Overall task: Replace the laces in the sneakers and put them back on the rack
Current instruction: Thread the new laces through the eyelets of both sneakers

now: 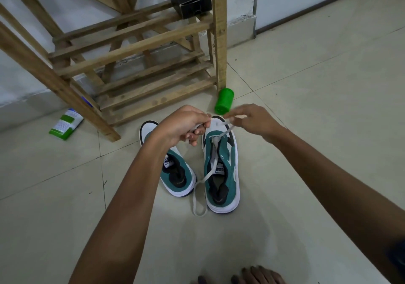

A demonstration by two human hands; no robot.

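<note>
At the bottom edge of the view, nearest to us, we see bare toes (252,276) resting on the tiled floor (317,130). Above them, two bare forearms extend forward over the floor toward a pair of sneakers.

The right sneaker (221,169), teal and white with a dark inner lining, stands upright on the floor with its toe pointing away from us. The left sneaker (175,174) stands just beside it, angled slightly outward, and is partly covered by the left forearm. We can see no lace in its visible part.

A white lace (205,179) runs through the front eyelets of the right sneaker. One length trails down across the tongue, leaves the shoe on its left side and forms a loose loop on the floor between the two heels.

The left hand (182,126) is held above the toe of the right sneaker, fingers curled closed round a section of the lace. The right hand (252,119) is held just beside it, thumb and forefinger pinching the lace end in a narrow grip. The lace runs taut from that pinch down to the front eyelets.

Beyond the sneakers stands the wooden rack (135,49), its slatted shelves bare except for a black box (190,1) on an upper shelf. A green cylindrical container (223,101) lies on the floor at the rack's right leg. A green and white packet (65,124) lies on the floor left of the rack's front leg.
</note>
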